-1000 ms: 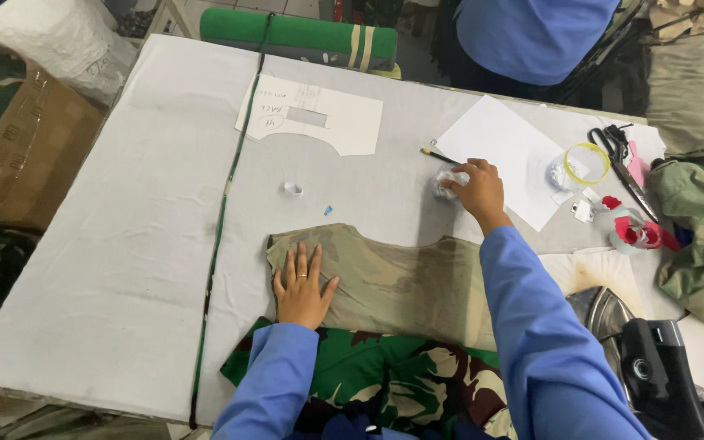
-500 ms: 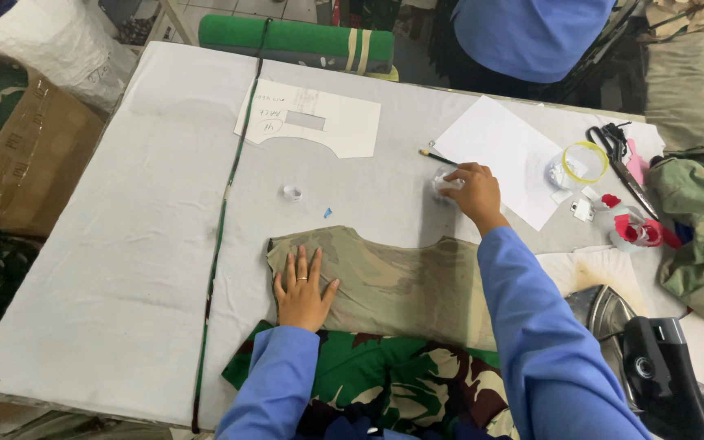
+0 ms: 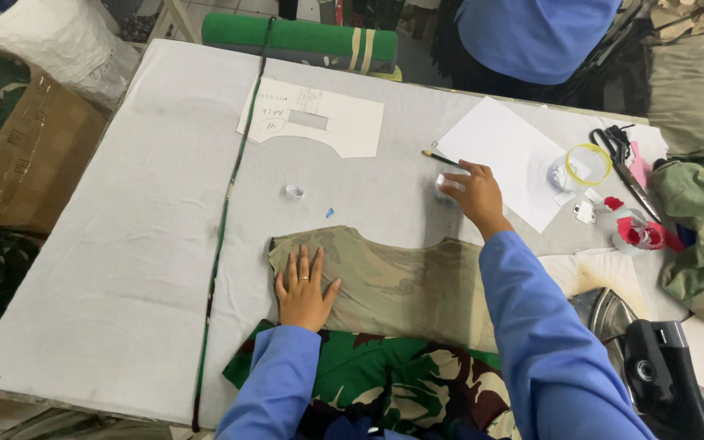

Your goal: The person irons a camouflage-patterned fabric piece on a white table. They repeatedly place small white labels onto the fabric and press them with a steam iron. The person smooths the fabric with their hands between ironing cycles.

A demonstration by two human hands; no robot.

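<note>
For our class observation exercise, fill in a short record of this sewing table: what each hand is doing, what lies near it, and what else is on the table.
Left hand: left hand lies flat, fingers spread, on the khaki cloth piece.
Right hand: right hand closes over a small white object; what it is cannot be told.
Near right hand: pencil, white paper sheet.
Elsewhere: paper pattern, scissors, green roll, iron.
Surface: table with white cover.

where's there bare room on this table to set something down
Widest bare patch: table left of the dark tape line. Smaller one between the paper pattern and olive fabric piece. Crowded at right: white sheet, scissors, iron.
</note>
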